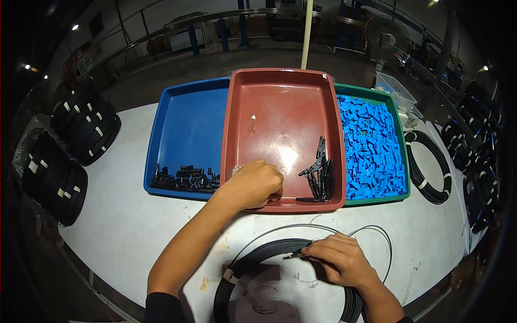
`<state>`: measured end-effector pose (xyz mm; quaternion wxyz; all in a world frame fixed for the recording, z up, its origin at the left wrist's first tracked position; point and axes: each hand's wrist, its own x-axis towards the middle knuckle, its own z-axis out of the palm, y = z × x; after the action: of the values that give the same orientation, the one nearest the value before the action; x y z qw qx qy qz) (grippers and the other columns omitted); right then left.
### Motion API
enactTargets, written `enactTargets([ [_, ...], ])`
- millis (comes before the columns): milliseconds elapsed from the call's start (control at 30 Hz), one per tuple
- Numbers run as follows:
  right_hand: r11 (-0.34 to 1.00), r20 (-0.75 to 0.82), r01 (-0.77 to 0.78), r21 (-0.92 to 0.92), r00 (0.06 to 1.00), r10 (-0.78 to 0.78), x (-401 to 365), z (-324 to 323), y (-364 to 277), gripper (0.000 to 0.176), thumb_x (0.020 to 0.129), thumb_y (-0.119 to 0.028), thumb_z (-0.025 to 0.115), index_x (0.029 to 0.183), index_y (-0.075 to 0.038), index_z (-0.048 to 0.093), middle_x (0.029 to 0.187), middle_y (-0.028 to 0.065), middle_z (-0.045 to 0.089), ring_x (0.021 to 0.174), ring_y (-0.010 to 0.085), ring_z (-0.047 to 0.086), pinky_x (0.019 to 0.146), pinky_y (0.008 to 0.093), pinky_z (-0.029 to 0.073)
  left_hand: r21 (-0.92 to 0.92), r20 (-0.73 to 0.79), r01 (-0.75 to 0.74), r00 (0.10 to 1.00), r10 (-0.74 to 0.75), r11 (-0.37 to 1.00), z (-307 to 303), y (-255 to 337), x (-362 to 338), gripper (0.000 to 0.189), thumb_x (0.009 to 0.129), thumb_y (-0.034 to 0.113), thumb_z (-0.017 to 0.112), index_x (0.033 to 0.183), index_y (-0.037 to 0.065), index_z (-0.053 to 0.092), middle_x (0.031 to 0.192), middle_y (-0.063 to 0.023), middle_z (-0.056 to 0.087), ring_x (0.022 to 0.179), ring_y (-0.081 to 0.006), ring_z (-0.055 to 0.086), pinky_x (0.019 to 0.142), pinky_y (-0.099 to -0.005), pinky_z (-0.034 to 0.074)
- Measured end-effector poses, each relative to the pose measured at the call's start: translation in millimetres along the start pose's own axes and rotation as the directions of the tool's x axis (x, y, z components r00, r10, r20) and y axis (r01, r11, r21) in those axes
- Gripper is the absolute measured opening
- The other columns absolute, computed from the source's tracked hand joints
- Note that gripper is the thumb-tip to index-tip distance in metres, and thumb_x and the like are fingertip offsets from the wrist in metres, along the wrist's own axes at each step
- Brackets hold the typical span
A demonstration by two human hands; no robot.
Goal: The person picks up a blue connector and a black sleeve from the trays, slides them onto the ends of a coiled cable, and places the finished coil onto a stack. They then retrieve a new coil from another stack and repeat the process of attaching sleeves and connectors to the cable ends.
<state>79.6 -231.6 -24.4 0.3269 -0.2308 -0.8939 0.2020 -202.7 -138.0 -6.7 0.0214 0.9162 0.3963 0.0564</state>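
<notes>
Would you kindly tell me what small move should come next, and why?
Probably bring the left hand from the red rectangular plastic tray toward the right hand: the left is curled at the tray's near end, though its grasp is hidden, while the right pinches a small dark piece near the coiled black cable.

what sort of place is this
Probably a factory or assembly workshop: white-banded round black cable coils stacked at left, a rectangular green plastic tray full of small blue parts, and a rectangular blue plastic tray holding black parts.
</notes>
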Motion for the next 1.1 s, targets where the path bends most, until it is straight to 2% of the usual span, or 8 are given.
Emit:
enactTargets([
  [367, 1.0, 0.003, 0.0, 0.004, 1.0, 0.0, 0.1, -0.2, 0.2, 0.031, 0.076, 0.001, 0.072, 0.105, -0.008, 0.075, 0.096, 0.0051, 0.074, 0.077, 0.0226, 0.068, 0.069, 0.0334, 0.052, -0.042, 0.057, 0.087, 0.995, -0.085, 0.995, -8.1, -10.2, 2.4, 0.005, 0.07, 0.008, 0.07, 0.074, 0.004, 0.071, 0.084, -0.011, 0.071, 0.088, -0.0325, 0.066, 0.078, -0.0439, 0.053],
  [467, 1.0, 0.008, -0.002, 0.015, 1.0, 0.002, 1.3, -0.6, -1.2, 0.031, 0.076, 0.001, 0.072, 0.105, -0.008, 0.074, 0.096, 0.0059, 0.074, 0.079, 0.0237, 0.068, 0.071, 0.0338, 0.053, -0.036, -0.183, 0.096, 0.978, -0.101, 0.995, -20.2, -5.9, -9.7, 0.008, 0.072, 0.008, 0.068, 0.077, 0.002, 0.069, 0.078, -0.0142, 0.069, 0.086, -0.0337, 0.067, 0.082, -0.045, 0.052],
  [600, 0.999, -0.01, 0.011, 0.033, 1.0, -0.011, 1.8, -1.3, -2.6, 0.029, 0.077, 0.001, 0.072, 0.105, -0.007, 0.073, 0.097, 0.008, 0.074, 0.082, 0.0268, 0.069, 0.073, 0.0363, 0.054, -0.055, -0.194, 0.205, 0.958, -0.211, 0.977, -39.5, 7.3, -26.5, 0.009, 0.073, 0.009, 0.068, 0.078, 0.002, 0.069, 0.077, -0.0164, 0.07, 0.081, -0.0356, 0.069, 0.08, -0.0445, 0.053],
  [700, 0.999, -0.018, 0.033, 0.042, 0.999, -0.032, 0.9, -1.7, -5.1, 0.025, 0.08, 0.001, 0.071, 0.105, -0.007, 0.073, 0.095, 0.0097, 0.074, 0.083, 0.0291, 0.07, 0.075, 0.0383, 0.054, -0.179, -0.241, 0.222, 0.935, -0.261, 0.958, -35.1, 24.6, -45.8, 0.009, 0.075, 0.009, 0.069, 0.081, 0.002, 0.07, 0.076, -0.0165, 0.071, 0.073, -0.0338, 0.07, 0.073, -0.0412, 0.056],
  [767, 0.999, -0.032, 0.025, 0.044, 0.999, -0.024, 2.0, -0.9, -5.0, 0.025, 0.08, 0.003, 0.072, 0.103, -0.004, 0.074, 0.091, 0.0111, 0.074, 0.081, 0.0299, 0.07, 0.074, 0.037, 0.054, -0.397, -0.461, 0.049, 0.853, -0.246, 0.916, -29.4, 47.9, -53.0, 0.011, 0.078, 0.01, 0.072, 0.084, 0.001, 0.071, 0.077, -0.0149, 0.073, 0.071, -0.0286, 0.072, 0.067, -0.0374, 0.057],
  [800, 0.998, -0.053, 0.019, 0.064, 0.998, -0.016, 0.9, 0.2, -4.0, 0.024, 0.081, 0.002, 0.072, 0.104, -0.004, 0.074, 0.09, 0.0116, 0.073, 0.081, 0.0307, 0.07, 0.075, 0.0377, 0.054, -0.421, -0.477, 0.024, 0.844, -0.244, 0.907, -28.5, 60.0, -55.6, 0.011, 0.08, 0.01, 0.075, 0.085, 0.0, 0.072, 0.078, -0.0132, 0.074, 0.07, -0.0234, 0.073, 0.067, -0.0348, 0.058],
  [933, 0.999, -0.096, 0.011, 0.052, 0.995, -0.006, -1.1, 1.1, -3.8, 0.025, 0.082, 0.001, 0.074, 0.106, -0.004, 0.074, 0.09, 0.0125, 0.073, 0.079, 0.028, 0.07, 0.071, 0.0354, 0.055, -0.603, -0.366, 0.036, 0.875, -0.316, 0.797, -14.1, 93.4, -61.7, 0.012, 0.084, 0.008, 0.075, 0.093, 0.0, 0.073, 0.085, -0.0133, 0.076, 0.078, -0.0216, 0.074, 0.074, -0.0326, 0.058],
  [1100, 0.995, -0.204, -0.065, 0.077, 0.976, 0.08, -4.1, 1.7, -4.3, 0.022, 0.085, 0.001, 0.071, 0.107, -0.003, 0.074, 0.092, 0.013, 0.074, 0.071, 0.0199, 0.067, 0.061, 0.0296, 0.052, -0.826, -0.427, -0.075, 0.729, -0.535, 0.558, 27.1, 110.1, -64.4, 0.011, 0.089, 0.007, 0.076, 0.098, 0.001, 0.077, 0.093, -0.0087, 0.078, 0.081, -0.014, 0.071, 0.076, -0.0286, 0.056],
])
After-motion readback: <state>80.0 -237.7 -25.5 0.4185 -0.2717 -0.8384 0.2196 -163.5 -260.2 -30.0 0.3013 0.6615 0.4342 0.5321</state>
